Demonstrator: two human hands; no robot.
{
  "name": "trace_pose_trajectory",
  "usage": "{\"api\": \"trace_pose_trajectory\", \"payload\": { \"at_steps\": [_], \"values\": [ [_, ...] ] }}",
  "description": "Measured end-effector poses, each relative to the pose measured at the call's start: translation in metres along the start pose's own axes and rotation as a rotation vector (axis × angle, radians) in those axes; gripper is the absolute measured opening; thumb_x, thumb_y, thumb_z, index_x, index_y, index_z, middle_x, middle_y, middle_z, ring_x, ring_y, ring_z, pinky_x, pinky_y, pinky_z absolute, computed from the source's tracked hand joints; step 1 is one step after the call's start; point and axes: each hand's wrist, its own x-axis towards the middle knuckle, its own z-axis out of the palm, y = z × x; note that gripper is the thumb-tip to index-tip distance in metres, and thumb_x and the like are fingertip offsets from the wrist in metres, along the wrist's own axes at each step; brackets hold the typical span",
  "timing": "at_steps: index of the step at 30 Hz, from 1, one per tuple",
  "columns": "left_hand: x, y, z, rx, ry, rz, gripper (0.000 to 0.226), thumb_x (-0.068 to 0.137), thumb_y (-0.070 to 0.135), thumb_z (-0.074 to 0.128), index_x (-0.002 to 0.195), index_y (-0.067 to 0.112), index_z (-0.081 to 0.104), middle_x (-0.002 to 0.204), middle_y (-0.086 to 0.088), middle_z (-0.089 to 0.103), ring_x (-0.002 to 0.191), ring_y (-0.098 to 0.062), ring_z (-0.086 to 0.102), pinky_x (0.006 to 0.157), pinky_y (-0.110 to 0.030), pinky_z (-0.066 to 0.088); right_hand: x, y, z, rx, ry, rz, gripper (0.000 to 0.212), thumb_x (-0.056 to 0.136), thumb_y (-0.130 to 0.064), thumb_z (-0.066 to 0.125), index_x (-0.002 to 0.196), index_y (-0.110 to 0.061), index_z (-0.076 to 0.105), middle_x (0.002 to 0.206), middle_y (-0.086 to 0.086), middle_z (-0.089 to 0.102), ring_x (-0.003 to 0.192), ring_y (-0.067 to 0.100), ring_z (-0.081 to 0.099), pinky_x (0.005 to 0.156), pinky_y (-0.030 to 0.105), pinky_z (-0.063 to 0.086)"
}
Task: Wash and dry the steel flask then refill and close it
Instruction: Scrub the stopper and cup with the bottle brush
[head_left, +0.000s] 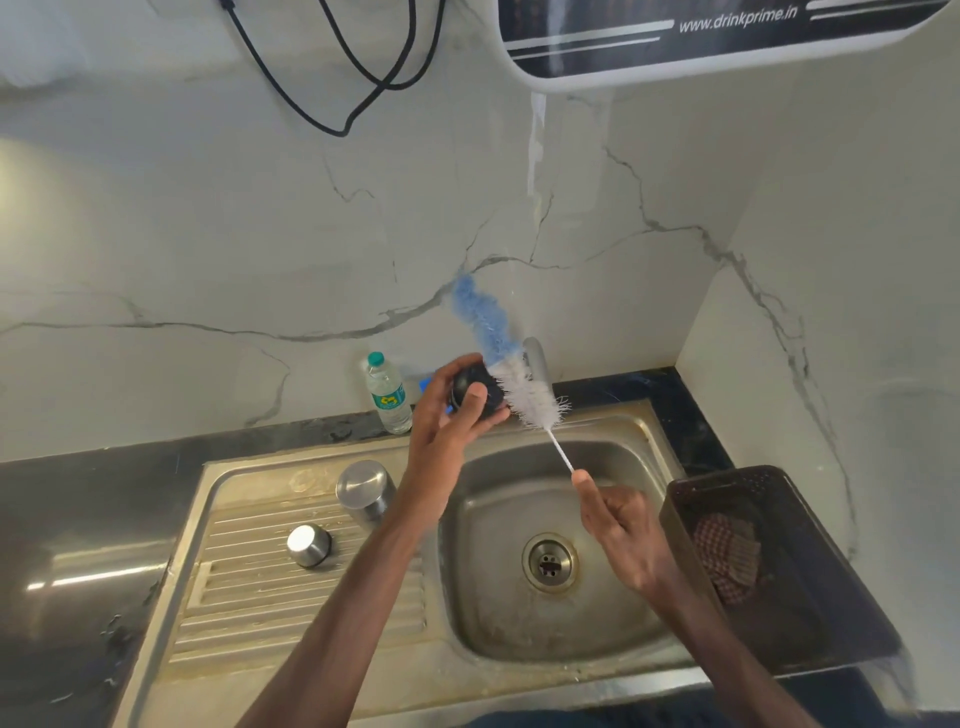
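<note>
On the wall: a water purifier (727, 47) is mounted at the top right, with black cables (363, 78) hung to its left.
Sink: a steel sink (249, 467) is set into the dark counter, bowl at the right, ribbed drainboard at the left.
Basket: a dark basket (810, 613) is placed just right of the bowl; a checked cloth (727, 556) is laid inside.
Flask: the steel flask (363, 491) is stood on the drainboard, beside the bowl.
Brush: a bottle brush (519, 384) is raised over the bowl's back edge, its bristles touching the lid.
Left hand (447, 415): curled round a dark round lid (475, 389).
Right hand (623, 530): the brush's thin handle is pinched in thumb and fingers.
Bottle: a plastic bottle (388, 395) is stood behind the sink.
Cap: a small steel cap (309, 544) is set on the drainboard, near the flask.
</note>
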Motion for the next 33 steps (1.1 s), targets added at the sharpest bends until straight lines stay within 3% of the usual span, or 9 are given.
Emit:
{"api": "trace_pose_trajectory", "payload": {
  "at_steps": [5, 11, 16, 21, 26, 28, 33],
  "values": [
    [-0.013, -0.007, 0.001, 0.026, -0.133, -0.037, 0.037, 0.105, 0.008, 0.057, 0.141, 0.006, 0.056, 0.133, -0.015, 0.066, 0.122, -0.040, 0.066, 0.098, -0.048, 0.059, 0.007, -0.017, 0.001, 0.023, -0.007, -0.044, 0.067, 0.102, -0.064, 0.042, 0.060, -0.015, 0.025, 0.054, -0.001, 0.028, 0.050, 0.014, 0.027, 0.050, 0.044, 0.025],
    [-0.002, 0.009, -0.015, 0.028, -0.138, -0.028, 0.034, 0.103, 0.009, 0.055, 0.136, 0.011, 0.060, 0.131, -0.013, 0.068, 0.122, -0.034, 0.068, 0.096, -0.047, 0.060, -0.001, -0.005, -0.002, 0.047, -0.042, -0.013, 0.069, 0.100, -0.068, 0.042, 0.059, -0.015, 0.025, 0.054, -0.003, 0.028, 0.051, 0.014, 0.026, 0.050, 0.037, 0.022],
    [-0.010, 0.008, -0.011, 0.076, -0.275, -0.098, 0.034, 0.101, 0.011, 0.055, 0.135, 0.012, 0.060, 0.122, -0.007, 0.073, 0.116, -0.033, 0.069, 0.096, -0.044, 0.060, 0.011, -0.019, 0.001, 0.097, -0.066, -0.048, 0.065, 0.108, -0.049, 0.044, 0.059, -0.012, 0.025, 0.055, 0.000, 0.025, 0.050, 0.017, 0.022, 0.049, 0.029, 0.020],
    [0.009, 0.019, -0.022, 0.001, -0.151, -0.074, 0.037, 0.099, 0.022, 0.059, 0.135, 0.012, 0.061, 0.121, -0.011, 0.072, 0.109, -0.031, 0.072, 0.090, -0.040, 0.061, 0.006, -0.004, 0.003, 0.122, -0.103, 0.009, 0.070, 0.100, -0.066, 0.044, 0.058, -0.012, 0.028, 0.055, 0.001, 0.027, 0.052, 0.018, 0.023, 0.050, 0.034, 0.020],
    [0.006, 0.003, -0.013, 0.063, -0.238, -0.163, 0.034, 0.099, 0.022, 0.060, 0.131, 0.013, 0.062, 0.117, -0.006, 0.075, 0.105, -0.030, 0.073, 0.091, -0.044, 0.061, 0.015, -0.013, -0.003, 0.108, -0.080, -0.007, 0.063, 0.107, -0.046, 0.046, 0.058, -0.011, 0.026, 0.055, 0.001, 0.026, 0.051, 0.017, 0.022, 0.049, 0.026, 0.019],
    [0.005, 0.000, -0.009, 0.031, -0.201, -0.156, 0.036, 0.098, 0.022, 0.060, 0.132, 0.010, 0.061, 0.117, -0.009, 0.074, 0.105, -0.029, 0.072, 0.090, -0.043, 0.061, 0.018, -0.013, -0.004, 0.110, -0.092, -0.013, 0.063, 0.108, -0.045, 0.046, 0.058, -0.011, 0.025, 0.055, 0.001, 0.025, 0.051, 0.017, 0.022, 0.050, 0.029, 0.019],
    [0.014, 0.006, -0.017, -0.130, 0.001, -0.114, 0.043, 0.098, 0.025, 0.061, 0.136, 0.004, 0.061, 0.120, -0.013, 0.070, 0.108, -0.030, 0.070, 0.087, -0.038, 0.062, 0.007, 0.006, 0.002, 0.103, -0.102, 0.026, 0.070, 0.099, -0.069, 0.042, 0.058, -0.015, 0.027, 0.055, -0.001, 0.027, 0.051, 0.015, 0.024, 0.050, 0.030, 0.020]
  ]
}}
